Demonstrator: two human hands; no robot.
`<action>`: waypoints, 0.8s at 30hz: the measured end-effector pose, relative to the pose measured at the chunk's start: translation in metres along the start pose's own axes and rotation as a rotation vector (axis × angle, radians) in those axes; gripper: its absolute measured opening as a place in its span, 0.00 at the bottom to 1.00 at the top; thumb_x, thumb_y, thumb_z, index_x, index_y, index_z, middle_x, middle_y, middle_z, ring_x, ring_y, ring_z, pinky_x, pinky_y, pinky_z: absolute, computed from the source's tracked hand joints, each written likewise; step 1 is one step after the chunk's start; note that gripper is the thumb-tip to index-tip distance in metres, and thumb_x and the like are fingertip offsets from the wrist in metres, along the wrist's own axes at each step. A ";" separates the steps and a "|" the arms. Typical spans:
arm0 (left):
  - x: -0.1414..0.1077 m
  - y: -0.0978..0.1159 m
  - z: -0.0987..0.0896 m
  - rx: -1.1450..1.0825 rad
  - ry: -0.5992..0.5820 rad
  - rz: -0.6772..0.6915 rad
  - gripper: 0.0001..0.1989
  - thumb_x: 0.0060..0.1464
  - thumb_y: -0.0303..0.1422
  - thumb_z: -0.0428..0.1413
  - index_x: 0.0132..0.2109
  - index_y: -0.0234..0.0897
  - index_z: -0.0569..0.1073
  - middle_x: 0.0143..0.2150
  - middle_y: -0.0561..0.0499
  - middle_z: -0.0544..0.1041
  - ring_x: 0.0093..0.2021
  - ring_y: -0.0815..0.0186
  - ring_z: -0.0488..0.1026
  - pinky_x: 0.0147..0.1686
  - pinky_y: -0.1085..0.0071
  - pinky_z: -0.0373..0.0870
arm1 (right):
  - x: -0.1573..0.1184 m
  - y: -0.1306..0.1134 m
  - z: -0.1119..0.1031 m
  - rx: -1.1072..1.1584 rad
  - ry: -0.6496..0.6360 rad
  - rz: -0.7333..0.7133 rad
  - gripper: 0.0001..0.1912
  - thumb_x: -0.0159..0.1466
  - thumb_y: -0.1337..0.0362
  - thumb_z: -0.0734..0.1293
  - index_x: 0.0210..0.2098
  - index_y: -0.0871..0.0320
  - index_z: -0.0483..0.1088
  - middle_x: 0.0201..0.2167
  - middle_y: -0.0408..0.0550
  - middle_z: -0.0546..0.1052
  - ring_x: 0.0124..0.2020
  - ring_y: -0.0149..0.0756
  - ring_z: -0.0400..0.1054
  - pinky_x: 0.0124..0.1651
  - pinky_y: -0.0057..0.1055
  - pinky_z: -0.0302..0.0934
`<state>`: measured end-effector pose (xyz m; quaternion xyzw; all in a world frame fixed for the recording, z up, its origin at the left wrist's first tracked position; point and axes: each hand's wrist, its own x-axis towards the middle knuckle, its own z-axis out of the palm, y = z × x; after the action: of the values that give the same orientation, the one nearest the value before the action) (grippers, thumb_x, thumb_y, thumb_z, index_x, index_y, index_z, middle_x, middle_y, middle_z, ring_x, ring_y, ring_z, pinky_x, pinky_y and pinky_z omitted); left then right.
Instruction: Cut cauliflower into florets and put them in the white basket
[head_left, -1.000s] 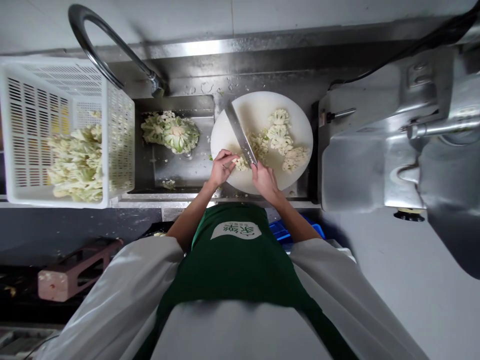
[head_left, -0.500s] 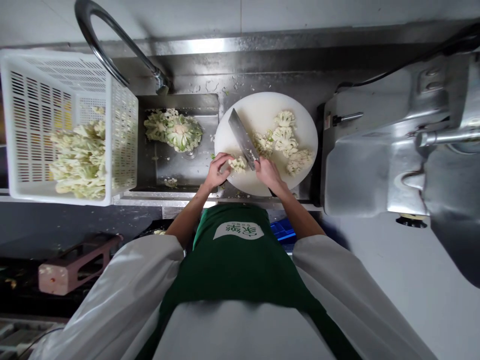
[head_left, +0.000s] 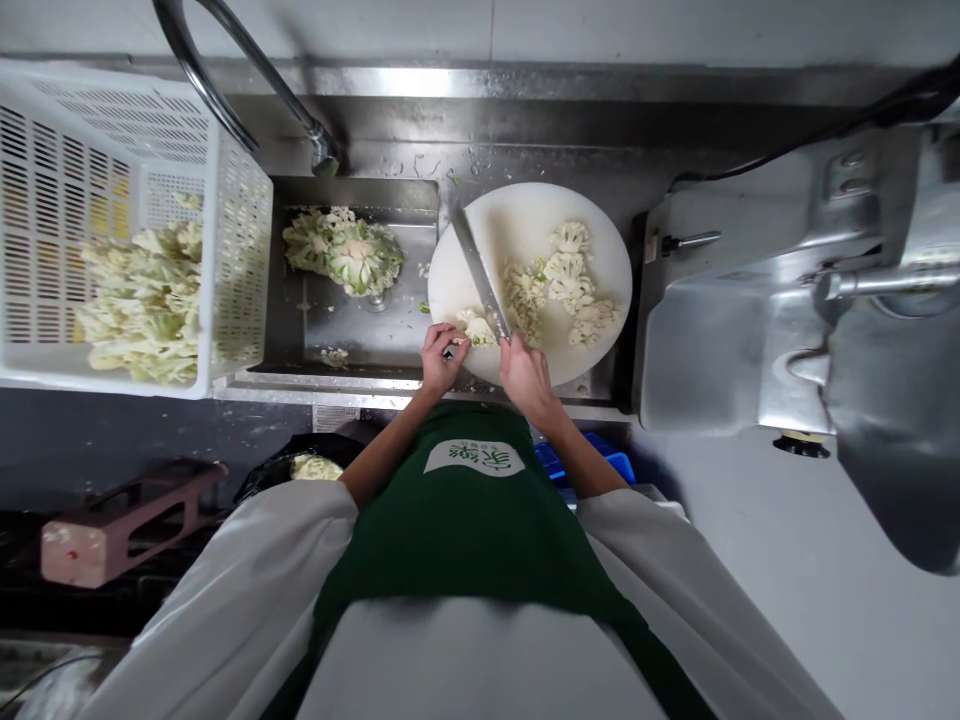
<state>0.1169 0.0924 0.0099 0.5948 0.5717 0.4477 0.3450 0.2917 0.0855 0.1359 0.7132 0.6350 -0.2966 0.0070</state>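
A round white cutting board (head_left: 600, 235) lies on the metal counter. My right hand (head_left: 526, 378) is wrapped round the handle of a cleaver (head_left: 480, 275), whose blade points up and left over the board. At the board's lower left edge, my left hand (head_left: 444, 356) has its fingers curled together beside a small cauliflower piece (head_left: 477, 328); whether it pinches anything is too small to tell. Right of the blade lie chopped cauliflower bits (head_left: 526, 296) and several larger florets (head_left: 568, 278).
A sink (head_left: 360, 335) left of the board holds cauliflower heads (head_left: 361, 256), under a curved faucet (head_left: 324, 150). Farther left stands a white basket (head_left: 240, 260) with cauliflower pieces (head_left: 150, 300). A metal machine (head_left: 705, 350) stands at the right.
My left hand has drawn slightly down and its fingers have curled in. The cleaver has turned more edge-on, and more chopped bits lie to its right. The whole view has shifted slightly.
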 end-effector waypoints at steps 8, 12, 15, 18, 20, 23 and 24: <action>0.000 -0.001 -0.001 0.037 -0.007 0.045 0.14 0.60 0.45 0.62 0.42 0.39 0.78 0.47 0.44 0.71 0.49 0.60 0.73 0.47 0.60 0.77 | 0.010 -0.024 0.019 -0.063 -0.093 -0.016 0.20 0.77 0.63 0.49 0.57 0.64 0.67 0.42 0.61 0.82 0.43 0.45 0.78 0.45 0.34 0.66; 0.000 -0.003 -0.004 0.123 0.040 0.075 0.14 0.57 0.46 0.64 0.42 0.40 0.78 0.48 0.43 0.70 0.51 0.56 0.71 0.54 0.52 0.73 | 0.024 -0.024 0.029 -0.072 -0.130 -0.031 0.19 0.76 0.64 0.51 0.56 0.64 0.67 0.42 0.60 0.82 0.43 0.46 0.78 0.46 0.34 0.66; 0.004 -0.005 -0.009 0.085 0.019 0.037 0.15 0.60 0.46 0.61 0.42 0.39 0.79 0.47 0.43 0.69 0.43 0.62 0.72 0.46 0.59 0.75 | 0.031 -0.013 0.024 -0.068 -0.128 -0.017 0.19 0.76 0.62 0.52 0.55 0.63 0.69 0.43 0.61 0.81 0.45 0.47 0.77 0.47 0.36 0.65; 0.013 -0.006 -0.013 0.012 -0.019 0.025 0.15 0.62 0.46 0.59 0.42 0.39 0.80 0.44 0.46 0.70 0.37 0.66 0.72 0.40 0.65 0.75 | 0.029 0.000 0.013 -0.080 -0.094 0.004 0.21 0.76 0.62 0.51 0.53 0.64 0.71 0.43 0.63 0.81 0.46 0.48 0.77 0.48 0.36 0.64; 0.021 -0.005 -0.014 0.009 -0.021 0.041 0.13 0.61 0.44 0.60 0.41 0.40 0.80 0.42 0.46 0.73 0.40 0.63 0.73 0.43 0.64 0.75 | 0.024 0.003 0.005 -0.087 -0.053 0.006 0.22 0.76 0.62 0.50 0.53 0.65 0.71 0.43 0.63 0.81 0.45 0.48 0.76 0.48 0.36 0.64; 0.029 -0.002 -0.015 0.015 -0.034 0.059 0.10 0.62 0.41 0.59 0.37 0.40 0.79 0.39 0.47 0.75 0.42 0.62 0.74 0.46 0.62 0.74 | 0.016 -0.003 -0.001 -0.079 0.001 -0.028 0.24 0.76 0.60 0.49 0.54 0.65 0.70 0.41 0.63 0.81 0.42 0.48 0.76 0.46 0.36 0.65; 0.031 -0.002 -0.015 0.015 -0.037 0.062 0.10 0.62 0.40 0.59 0.36 0.40 0.78 0.39 0.47 0.76 0.41 0.62 0.74 0.46 0.62 0.74 | 0.015 -0.007 -0.001 -0.074 0.007 -0.043 0.24 0.76 0.59 0.48 0.55 0.65 0.69 0.41 0.63 0.81 0.42 0.48 0.76 0.46 0.36 0.65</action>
<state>0.1003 0.1213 0.0182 0.6231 0.5498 0.4426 0.3370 0.2857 0.1008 0.1329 0.6997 0.6607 -0.2707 0.0247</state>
